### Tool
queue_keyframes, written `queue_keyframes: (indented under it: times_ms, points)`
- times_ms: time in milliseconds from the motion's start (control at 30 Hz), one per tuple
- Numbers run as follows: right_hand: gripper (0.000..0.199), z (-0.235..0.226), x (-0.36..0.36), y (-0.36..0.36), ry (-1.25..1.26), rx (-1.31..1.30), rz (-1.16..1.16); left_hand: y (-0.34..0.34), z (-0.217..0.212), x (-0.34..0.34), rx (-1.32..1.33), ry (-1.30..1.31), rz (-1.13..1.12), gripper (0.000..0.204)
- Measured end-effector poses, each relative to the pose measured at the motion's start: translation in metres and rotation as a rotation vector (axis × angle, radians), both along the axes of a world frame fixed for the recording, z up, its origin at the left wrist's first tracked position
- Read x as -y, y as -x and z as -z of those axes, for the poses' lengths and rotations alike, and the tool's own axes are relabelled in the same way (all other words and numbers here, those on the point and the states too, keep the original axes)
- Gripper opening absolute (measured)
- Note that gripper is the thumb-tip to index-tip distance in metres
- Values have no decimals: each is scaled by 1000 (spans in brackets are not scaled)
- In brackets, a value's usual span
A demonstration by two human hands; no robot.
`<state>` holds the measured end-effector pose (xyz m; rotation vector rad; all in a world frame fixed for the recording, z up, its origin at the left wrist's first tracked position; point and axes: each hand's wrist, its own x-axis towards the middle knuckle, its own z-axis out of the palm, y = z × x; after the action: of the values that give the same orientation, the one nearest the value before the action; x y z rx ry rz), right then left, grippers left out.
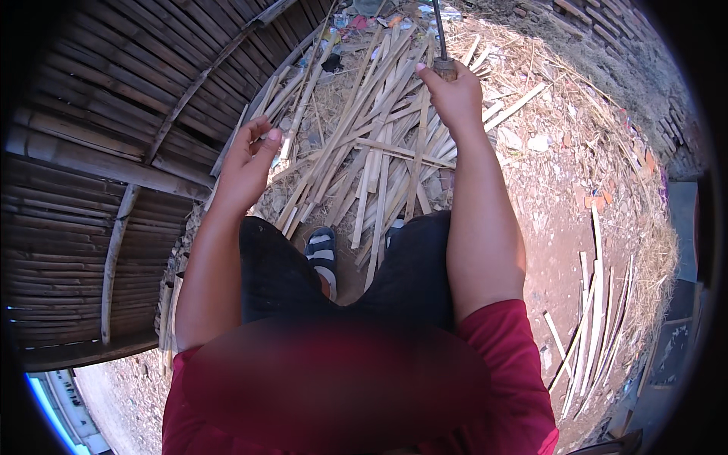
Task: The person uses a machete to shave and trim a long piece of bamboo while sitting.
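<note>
Nearest the camera is the person's red shirt (pixel 500 364), w/ black shorts (pixel 273 280) below it over both thighs. Between the knees a foot in a striped sandal (pixel 322 254) rests on bare reddish dirt (pixel 561 220).

Lower right, near the person, a small bundle of pale bamboo strips (pixel 595 318) lies on the ground beside dry straw.

Both forearms reach forward, away from the body. The left hand (pixel 246 163) is at centre-left, fingers apart and loosely curled, thumb raised; it grips nothing, and hangs just above the left edge of the heap of split bamboo strips (pixel 371 152). Whether a fingertip touches a strip, can't tell.

The right hand (pixel 453 95) is farther out, upper centre, fist clamped round the wooden handle (pixel 446 68) of a tool. A thin dark metal shaft (pixel 439 26) rises from that handle toward the top edge (its far end is cut off, so the kind of tool isn't clear). The hand is over the far part of the heap.

The heap itself spreads from the feet outward, strips crossing at all angles, approx. centre of view.

Left side: a woven bamboo wall panel (pixel 98 167) w/ curved ribs, dark and weathered, running near to far.

Far right: a stack of bricks (pixel 607 26) behind scattered straw and rubble.
</note>
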<state>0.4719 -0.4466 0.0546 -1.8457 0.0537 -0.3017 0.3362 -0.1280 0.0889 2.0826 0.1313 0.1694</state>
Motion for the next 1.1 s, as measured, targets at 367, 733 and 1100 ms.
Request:
queue_keyframes:
  times_ms: [367,733,1100]
  points:
    - [54,37,-9,-13,208,-133,-241,55,38,37,-339,68,571,40]
    - [56,52,-88,10,831,-270,-545,55,129,57,-239,-215,715,48]
    - [43,86,-311,-42,1513,-251,-762,51,98,20,-522,-252,886,36]
